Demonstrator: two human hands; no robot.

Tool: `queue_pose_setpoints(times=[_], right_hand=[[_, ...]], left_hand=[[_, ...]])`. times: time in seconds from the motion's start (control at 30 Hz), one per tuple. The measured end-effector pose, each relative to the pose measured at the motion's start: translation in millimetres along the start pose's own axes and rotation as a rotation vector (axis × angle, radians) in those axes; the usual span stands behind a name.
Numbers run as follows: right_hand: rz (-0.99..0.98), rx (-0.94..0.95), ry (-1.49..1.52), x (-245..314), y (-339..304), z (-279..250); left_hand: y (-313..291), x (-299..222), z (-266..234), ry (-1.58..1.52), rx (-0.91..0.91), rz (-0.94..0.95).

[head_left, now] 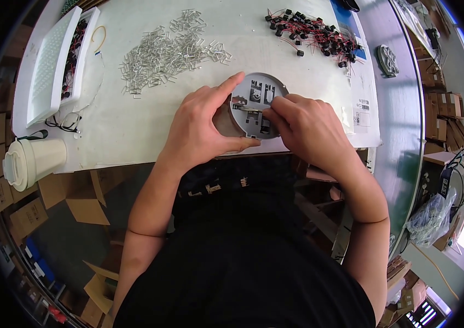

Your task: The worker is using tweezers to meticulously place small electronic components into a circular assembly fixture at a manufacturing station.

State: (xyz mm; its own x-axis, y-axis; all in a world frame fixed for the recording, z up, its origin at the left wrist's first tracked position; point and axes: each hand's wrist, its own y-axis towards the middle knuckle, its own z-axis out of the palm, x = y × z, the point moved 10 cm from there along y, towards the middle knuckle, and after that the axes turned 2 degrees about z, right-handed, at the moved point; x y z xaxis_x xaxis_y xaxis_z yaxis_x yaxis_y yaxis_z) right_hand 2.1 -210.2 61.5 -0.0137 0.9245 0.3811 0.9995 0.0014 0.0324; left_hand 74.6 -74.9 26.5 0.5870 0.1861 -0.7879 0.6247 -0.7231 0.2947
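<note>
A round grey plastic housing (250, 124), with slots and moulded fittings inside, is tilted up at the near edge of the table. My left hand (199, 124) grips its left rim, thumb at the bottom and index finger along the upper left. Over the right part of the housing, my right hand (308, 124) has its fingers pinched together and pressed against the inside. Whatever the fingertips pinch there is hidden. Beyond my left hand lies a loose heap of bent metal wire clips (169, 54).
Small black cylinders with red wires (319, 35) lie in a heap at the far right. A white foam box (51, 68) with similar parts stands at the left, near a cream lidded cup (38, 158). Another round grey part (388, 60) rests on the right-hand surface. Open cardboard boxes (87, 205) stand below.
</note>
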Motion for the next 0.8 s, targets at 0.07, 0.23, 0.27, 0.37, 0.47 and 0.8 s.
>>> queue_pose_setpoints(times=[0.07, 0.23, 0.27, 0.37, 0.47, 0.8], right_hand=[[-0.051, -0.040, -0.026, 5, -1, -1], [0.013, 0.034, -0.052, 10, -2, 6], [-0.013, 0.050, -0.196, 21, 1, 5], [-0.061, 0.087, -0.480, 35, 4, -3], [-0.155, 0.147, -0.319, 22, 13, -10], [-0.127, 0.097, -0.326, 29, 10, -9]], left_hand=[[0, 0, 0, -0.008, -0.001, 0.002], [3, -2, 2, 0.007, -0.007, 0.016], [4, -3, 2, 0.010, -0.022, 0.031], [0, -1, 5, 0.001, -0.027, 0.030], [-1, 4, 1, -0.008, -0.034, 0.002], [0, 3, 2, -0.031, -0.032, 0.011]])
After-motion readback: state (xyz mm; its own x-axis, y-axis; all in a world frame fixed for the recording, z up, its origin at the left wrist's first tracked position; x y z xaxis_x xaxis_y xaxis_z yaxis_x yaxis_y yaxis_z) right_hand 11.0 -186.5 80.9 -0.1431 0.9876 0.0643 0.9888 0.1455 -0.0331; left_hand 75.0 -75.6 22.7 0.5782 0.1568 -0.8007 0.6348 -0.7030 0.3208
